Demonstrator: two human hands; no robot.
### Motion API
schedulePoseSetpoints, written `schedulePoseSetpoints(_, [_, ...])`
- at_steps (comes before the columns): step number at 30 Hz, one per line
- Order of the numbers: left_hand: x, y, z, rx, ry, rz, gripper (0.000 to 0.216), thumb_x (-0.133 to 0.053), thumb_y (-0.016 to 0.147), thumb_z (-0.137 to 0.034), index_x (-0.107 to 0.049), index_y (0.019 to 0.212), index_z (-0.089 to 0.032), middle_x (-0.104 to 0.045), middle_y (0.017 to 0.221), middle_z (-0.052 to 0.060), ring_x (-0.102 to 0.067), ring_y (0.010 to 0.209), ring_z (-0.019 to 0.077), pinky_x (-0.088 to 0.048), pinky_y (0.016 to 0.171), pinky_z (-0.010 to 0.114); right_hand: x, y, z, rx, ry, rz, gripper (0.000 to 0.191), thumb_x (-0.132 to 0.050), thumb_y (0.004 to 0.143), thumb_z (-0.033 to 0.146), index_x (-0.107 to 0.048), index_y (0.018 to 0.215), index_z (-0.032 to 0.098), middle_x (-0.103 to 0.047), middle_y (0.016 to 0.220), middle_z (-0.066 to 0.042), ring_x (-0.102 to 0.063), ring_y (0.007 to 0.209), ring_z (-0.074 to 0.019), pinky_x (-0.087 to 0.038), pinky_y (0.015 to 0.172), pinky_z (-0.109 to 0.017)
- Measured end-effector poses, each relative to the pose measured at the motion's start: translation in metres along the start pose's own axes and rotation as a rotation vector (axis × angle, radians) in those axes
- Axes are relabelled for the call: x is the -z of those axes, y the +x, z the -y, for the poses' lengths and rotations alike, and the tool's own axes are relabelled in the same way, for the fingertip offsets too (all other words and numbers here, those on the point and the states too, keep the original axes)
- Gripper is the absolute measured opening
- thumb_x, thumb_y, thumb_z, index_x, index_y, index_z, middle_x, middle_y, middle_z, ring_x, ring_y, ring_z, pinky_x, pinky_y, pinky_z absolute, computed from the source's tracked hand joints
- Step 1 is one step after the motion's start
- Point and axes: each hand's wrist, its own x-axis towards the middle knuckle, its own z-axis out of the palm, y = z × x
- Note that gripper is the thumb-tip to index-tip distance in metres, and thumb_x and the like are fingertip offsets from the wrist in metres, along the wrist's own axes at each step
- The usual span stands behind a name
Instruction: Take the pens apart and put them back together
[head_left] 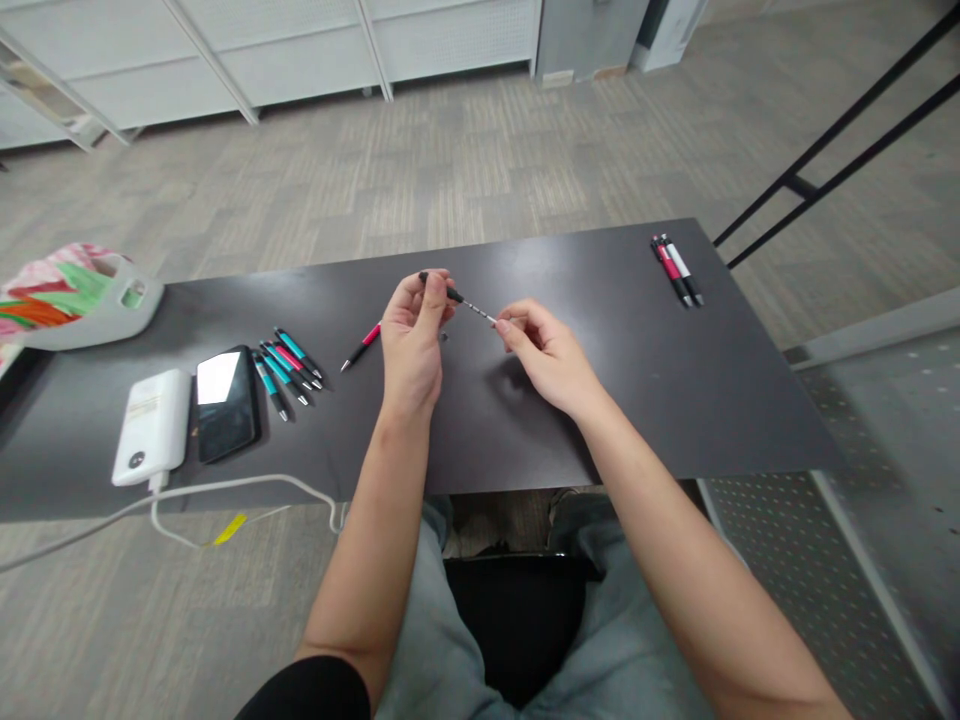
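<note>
The person's left hand (pixel 412 345) grasped a slim black cylindrical pen part (pixel 454 294) between thumb and forefinger. From it a thin shaft (pixel 478 312) with dark and light bands ran toward the right hand (pixel 547 352), whose thumb and forefinger pinched its far end. Both pieces were held tilted above the dark grey flat table (pixel 622 400), between the two hands. Beside the left hand, partly hidden by it, lay a red pen with a black grip (pixel 363 345). Farther left, a cluster of blue and red pens with black grips (pixel 287 357) lay near a black glossy phone (pixel 229 420). Near the far right corner, a red-and-black pen (pixel 668 268) and a white-and-black pen (pixel 681 264) lay side by side.
</note>
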Motion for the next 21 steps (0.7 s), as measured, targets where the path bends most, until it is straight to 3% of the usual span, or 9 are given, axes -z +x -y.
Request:
schedulePoseSetpoints(6, [0.023,0.013,-0.004,-0.081,0.200,0.043,0.047,-0.105,0.096,-0.074,-0.088,0.109,-0.032,-0.085,0.103,0.004,-0.077,0.093,0.0219,-0.063,0.091,0.036,0.013,0.002,0.000,0.005,-0.071,-0.058,0.029,-0.080,0.111,0.059,-0.075,0.108,0.031,-0.060,0.083,0.003,-0.053,0.077,-0.0211,-0.043,0.079,-0.038])
schedulePoseSetpoints(9, [0.029,0.010,-0.003,-0.114,0.519,0.071,0.041,-0.106,0.096,-0.065,-0.086,0.103,-0.030,-0.084,0.099,0.005,-0.076,0.097,0.0280,-0.058,0.112,0.050,0.022,0.004,-0.001,0.011,-0.110,-0.099,0.028,-0.082,0.109,0.058,-0.075,0.106,0.031,-0.061,0.083,0.003,-0.053,0.077,-0.0212,-0.043,0.078,-0.038])
schedulePoseSetpoints(12, [0.027,0.003,0.001,-0.130,0.888,0.072,0.028,-0.108,0.091,-0.047,-0.085,0.093,-0.031,-0.085,0.105,0.007,-0.074,0.115,0.0388,-0.038,0.132,0.069,0.028,0.005,-0.004,0.013,-0.134,-0.127,0.031,-0.083,0.108,0.061,-0.077,0.107,0.031,-0.063,0.083,0.003,-0.054,0.077,-0.0217,-0.043,0.078,-0.038])
schedulePoseSetpoints(15, [0.022,-0.005,0.004,-0.119,1.105,0.100,0.024,-0.105,0.091,-0.036,-0.082,0.088,-0.031,-0.083,0.126,0.013,-0.064,0.138,0.0489,-0.028,0.133,0.077,0.031,0.005,-0.007,0.020,-0.142,-0.138,0.033,-0.084,0.108,0.063,-0.077,0.107,0.031,-0.063,0.083,0.003,-0.055,0.077,-0.0216,-0.044,0.078,-0.038])
schedulePoseSetpoints(21, [0.010,-0.010,0.003,-0.070,1.255,0.166,0.039,-0.103,0.094,-0.035,-0.068,0.077,-0.027,-0.076,0.133,0.019,-0.056,0.142,0.0549,-0.028,0.130,0.082,0.032,0.004,-0.008,0.023,-0.155,-0.126,0.030,-0.084,0.109,0.060,-0.078,0.108,0.031,-0.064,0.084,0.002,-0.056,0.077,-0.0219,-0.045,0.079,-0.039])
